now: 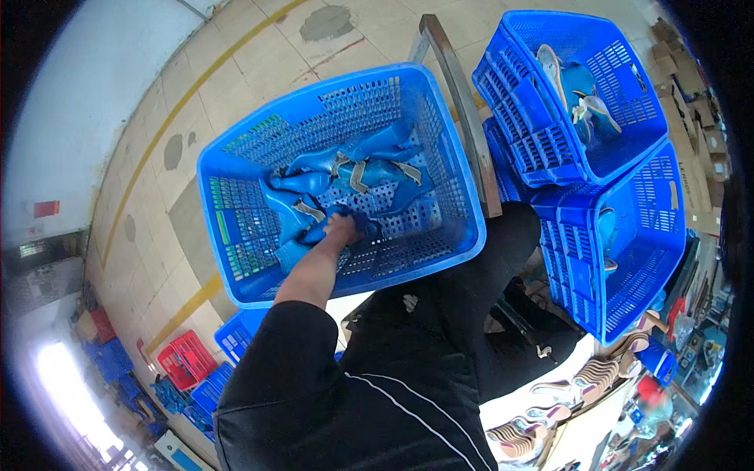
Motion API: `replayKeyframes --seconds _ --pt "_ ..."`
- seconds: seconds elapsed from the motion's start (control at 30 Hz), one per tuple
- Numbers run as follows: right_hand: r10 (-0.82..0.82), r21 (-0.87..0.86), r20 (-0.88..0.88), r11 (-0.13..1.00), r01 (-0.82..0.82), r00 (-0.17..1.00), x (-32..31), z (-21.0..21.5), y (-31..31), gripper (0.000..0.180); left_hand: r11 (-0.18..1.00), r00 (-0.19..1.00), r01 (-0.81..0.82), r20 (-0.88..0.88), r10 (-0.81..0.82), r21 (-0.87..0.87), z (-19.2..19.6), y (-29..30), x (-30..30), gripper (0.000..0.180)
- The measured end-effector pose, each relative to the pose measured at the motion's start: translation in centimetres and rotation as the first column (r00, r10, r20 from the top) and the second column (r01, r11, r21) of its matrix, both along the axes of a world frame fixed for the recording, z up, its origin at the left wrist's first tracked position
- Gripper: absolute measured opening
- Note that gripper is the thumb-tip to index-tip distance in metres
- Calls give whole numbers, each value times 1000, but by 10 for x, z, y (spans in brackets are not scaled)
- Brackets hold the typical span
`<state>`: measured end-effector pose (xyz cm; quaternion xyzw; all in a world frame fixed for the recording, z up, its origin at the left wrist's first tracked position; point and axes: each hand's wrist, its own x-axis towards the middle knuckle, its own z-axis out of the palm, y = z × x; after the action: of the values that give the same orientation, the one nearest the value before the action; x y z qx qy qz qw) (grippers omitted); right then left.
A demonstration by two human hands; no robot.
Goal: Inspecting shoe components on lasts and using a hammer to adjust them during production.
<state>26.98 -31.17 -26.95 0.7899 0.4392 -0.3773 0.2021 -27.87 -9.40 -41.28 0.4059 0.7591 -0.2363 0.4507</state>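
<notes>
While the person leans over it, the pale tiled concrete floor (236, 63) spreads out beyond and to the left of the reaching hand, crossed by a painted yellow line (169, 118). Largest on it is the big blue perforated plastic basket (228, 212), whose walls surround the hand on every side. Well off to the right of the hand, two more blue plastic baskets of the same kind are stacked, the upper one (542, 133) holding a few pale and blue shoe pieces and the lower one (581, 275) tipped towards the camera. A grey metal bar (463, 110) runs between them and the big basket. A small red plastic crate (184, 361) sits far behind the elbow, down to the left.

Inside the big basket, a loose heap of glossy blue plastic shoe forms (369, 169) lies just beyond the fingers, several with grey bands across them. The left hand (342, 229), at the end of a bare forearm in a black sleeve, is pressed down on the nearest blue shoe form (302, 239) at the basket's bottom. Its fingers are buried among the forms, so I cannot tell whether they are closed round one or merely resting. No right hand shows.

By the look of it, the step is getting hold of a single form. Lifting it would call for a firm grip and a pull clear of the tangled neighbours.
</notes>
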Motion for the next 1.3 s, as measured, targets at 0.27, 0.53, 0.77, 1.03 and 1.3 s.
replayKeyframes --seconds 0.27,0.53,0.77,1.03,1.3 --pt "-29 209 186 978 -11 982 43 23 -35 24 950 965 150 167 -200 272 -37 67 41 94" --pt "-83 473 324 877 -86 942 71 47 -19 22 837 787 515 286 -547 184 -57 61 65 42" --pt "-157 645 370 752 -132 916 77 50 -30 21 839 806 403 292 -515 366 15 8 18 47" --pt "-272 796 362 588 -143 892 51 40 -68 20 318 883 416 -294 -367 852 153 13 -3 64" --pt "-370 902 365 368 -226 855 65 44 -109 19 63 908 400 -387 -160 914 212 61 2 64"
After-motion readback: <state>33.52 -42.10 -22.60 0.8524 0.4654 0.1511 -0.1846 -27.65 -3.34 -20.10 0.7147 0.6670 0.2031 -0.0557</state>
